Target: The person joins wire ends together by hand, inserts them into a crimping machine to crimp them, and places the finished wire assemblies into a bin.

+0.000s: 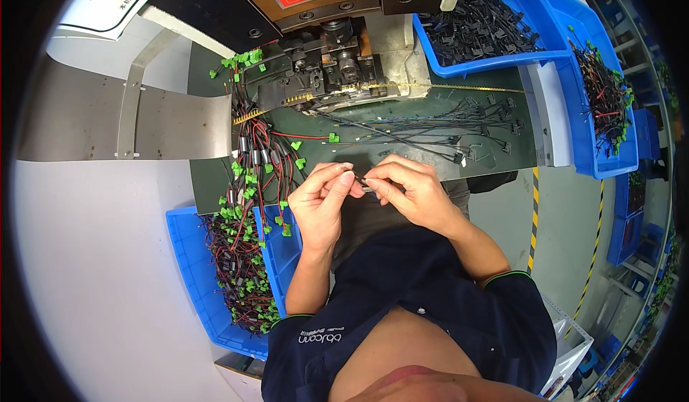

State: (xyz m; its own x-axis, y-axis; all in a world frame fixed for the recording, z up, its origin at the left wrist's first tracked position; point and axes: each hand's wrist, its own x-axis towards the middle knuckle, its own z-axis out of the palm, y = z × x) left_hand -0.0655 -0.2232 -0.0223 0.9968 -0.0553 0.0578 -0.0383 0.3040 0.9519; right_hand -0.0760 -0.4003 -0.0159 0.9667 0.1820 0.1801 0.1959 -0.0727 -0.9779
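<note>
My left hand [321,200] and my right hand [410,187] meet in front of my chest at the near edge of the dark green bench top [430,133]. Between their fingertips they pinch a thin black wire [364,184], each hand holding one part of it. Loose black wire leads with small connectors [459,131] lie spread on the bench just beyond my right hand. A terminal crimping press [334,61] stands at the back of the bench. A bundle of red and black wires with green plugs [251,162] hangs off the bench to the left of my left hand.
A blue bin [194,273] at my lower left holds more red-black wires with green plugs. Blue bins of black leads [495,61] and of red-green harnesses [610,162] stand at the upper right. A grey metal plate [108,122] lies left. Yellow-black floor tape [534,223] runs at the right.
</note>
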